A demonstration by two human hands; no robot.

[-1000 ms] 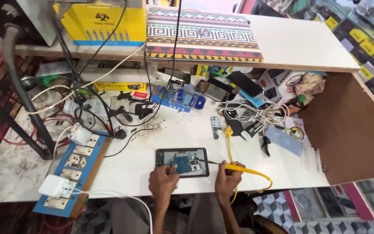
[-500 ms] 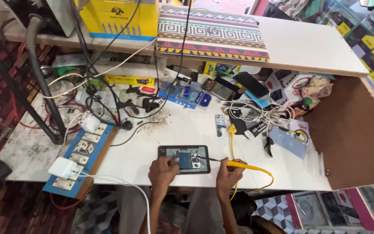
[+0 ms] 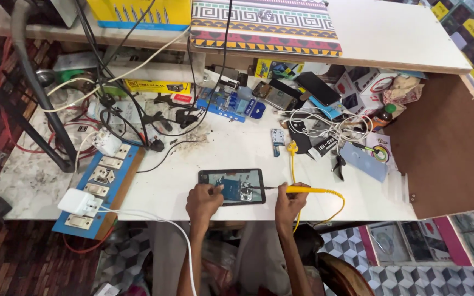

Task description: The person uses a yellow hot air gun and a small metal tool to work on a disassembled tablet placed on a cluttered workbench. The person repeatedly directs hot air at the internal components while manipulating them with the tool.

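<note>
An opened dark tablet (image 3: 232, 186) lies flat near the front edge of the white workbench (image 3: 231, 148), its inner boards showing. My left hand (image 3: 203, 201) rests on the tablet's lower left edge, fingers pressing on it. My right hand (image 3: 288, 200) grips a yellow-handled soldering iron (image 3: 297, 189). The iron lies almost level, its thin tip pointing left onto the tablet's inner board. A yellow cord (image 3: 292, 159) runs from the iron back across the bench.
A blue board of wall switches and sockets (image 3: 99, 189) with a white charger plugged in lies at the left. Tangled black and white cables, phones, small boxes and tools crowd the bench's back half. A patterned laptop (image 3: 263, 24) and yellow box sit on the upper shelf.
The view has drifted, so the bench sits slightly lower and to the right in the frame. Both hands stay at the tablet, with the iron's tip still on the board.
</note>
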